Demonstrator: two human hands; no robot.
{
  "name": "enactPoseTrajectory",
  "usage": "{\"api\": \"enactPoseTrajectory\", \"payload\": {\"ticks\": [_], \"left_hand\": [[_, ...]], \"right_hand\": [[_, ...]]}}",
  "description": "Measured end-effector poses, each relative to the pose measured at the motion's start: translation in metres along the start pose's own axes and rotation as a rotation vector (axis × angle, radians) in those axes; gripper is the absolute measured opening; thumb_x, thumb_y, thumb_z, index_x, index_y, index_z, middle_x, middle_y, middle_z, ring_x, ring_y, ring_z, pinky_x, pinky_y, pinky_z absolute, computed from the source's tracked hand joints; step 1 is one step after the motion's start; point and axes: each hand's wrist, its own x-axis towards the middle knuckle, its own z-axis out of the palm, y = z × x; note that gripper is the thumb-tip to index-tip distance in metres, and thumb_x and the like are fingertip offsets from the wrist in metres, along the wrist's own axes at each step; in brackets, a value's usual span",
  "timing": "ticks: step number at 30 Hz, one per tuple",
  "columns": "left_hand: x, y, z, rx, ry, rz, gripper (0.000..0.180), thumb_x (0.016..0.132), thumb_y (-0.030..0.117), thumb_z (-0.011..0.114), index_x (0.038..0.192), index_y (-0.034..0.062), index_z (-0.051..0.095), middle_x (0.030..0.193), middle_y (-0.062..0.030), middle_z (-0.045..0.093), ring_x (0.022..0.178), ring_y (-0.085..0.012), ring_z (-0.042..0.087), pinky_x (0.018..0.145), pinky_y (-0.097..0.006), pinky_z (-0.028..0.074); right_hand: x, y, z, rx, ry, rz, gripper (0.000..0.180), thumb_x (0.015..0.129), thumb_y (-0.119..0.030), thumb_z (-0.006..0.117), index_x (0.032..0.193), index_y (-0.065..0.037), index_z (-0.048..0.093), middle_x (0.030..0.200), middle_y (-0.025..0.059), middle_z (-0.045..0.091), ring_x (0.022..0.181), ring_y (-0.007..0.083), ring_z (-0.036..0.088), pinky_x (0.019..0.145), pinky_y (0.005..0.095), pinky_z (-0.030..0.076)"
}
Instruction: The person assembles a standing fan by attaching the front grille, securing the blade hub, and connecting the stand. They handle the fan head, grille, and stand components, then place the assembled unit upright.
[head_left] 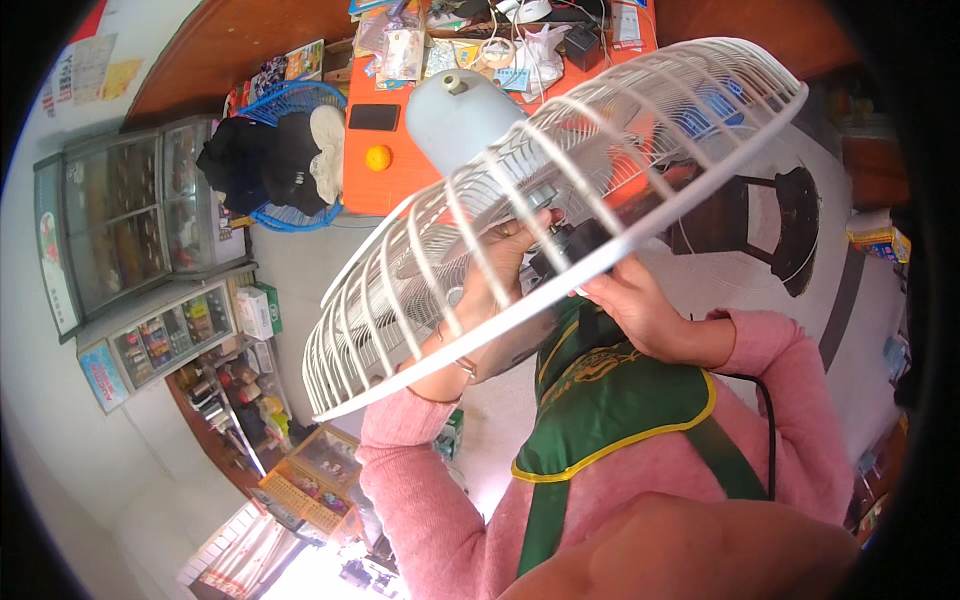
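A large white wire fan guard (pixel 420 255) spans the middle of the view, tilted, with its right end higher. Behind its bars, my left hand (pixel 500 260) is closed, with fingertips at a dark piece (pixel 570 247) near the fan's centre. My right hand (pixel 640 312) comes up from below, its fingers closed at the guard's near rim; the fingertips are partly hidden. Beyond the guard, a light grey rounded housing (pixel 455 125) with a short knob stands over the table; how it joins the guard is hidden. A green apron (pixel 620 390) with yellow edging hangs under my hands.
The orange-red table (pixel 372 185) carries a dark phone (pixel 374 117), an orange fruit (pixel 378 157), cables and bags. Left of it stands a blue chair (pixel 280 215) heaped with dark clothes. A dark stool (pixel 770 225) is at right, and a glass display case (pixel 125 215) at left.
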Motion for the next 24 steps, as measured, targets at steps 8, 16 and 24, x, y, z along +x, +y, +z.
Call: {"api": "enactPoseTrajectory", "payload": {"ticks": [8, 16, 24], "left_hand": [[0.005, 0.002, -0.01, 0.021, 0.03, -0.08, 0.025, 0.091, 0.015, 0.061, 0.105, -0.006, 0.06, 0.095, -0.0144, 0.067, 0.08, -0.0196, 0.066, 0.072, -0.03, 0.056], [0.013, -0.002, -0.027, 0.117, -0.037, -0.082, 0.025, 0.083, 0.015, 0.071, 0.1, -0.0029, 0.066, 0.093, -0.0093, 0.067, 0.087, -0.0179, 0.06, 0.079, -0.034, 0.052], [0.012, -0.008, -0.028, 0.118, -0.142, 0.024, 0.027, 0.091, 0.019, 0.062, 0.105, -0.0035, 0.064, 0.095, -0.01, 0.068, 0.083, -0.016, 0.064, 0.075, -0.027, 0.052]], "right_hand": [[-0.001, -0.002, 0.002, 0.073, -0.035, 0.04, 0.05, 0.091, -0.011, 0.06, 0.13, 0.001, 0.032, 0.117, 0.0073, 0.049, 0.105, 0.0126, 0.052, 0.089, 0.0291, 0.045], [0.007, 0.012, 0.002, -0.141, -0.073, -0.149, 0.046, 0.091, -0.012, 0.06, 0.128, 0.0, 0.036, 0.113, 0.0066, 0.046, 0.1, 0.0117, 0.045, 0.088, 0.0266, 0.039], [0.01, 0.03, -0.006, -0.437, 0.011, -0.23, 0.054, 0.088, -0.027, 0.065, 0.125, 0.005, 0.04, 0.116, 0.0157, 0.041, 0.112, 0.0245, 0.038, 0.101, 0.0374, 0.027]]}}
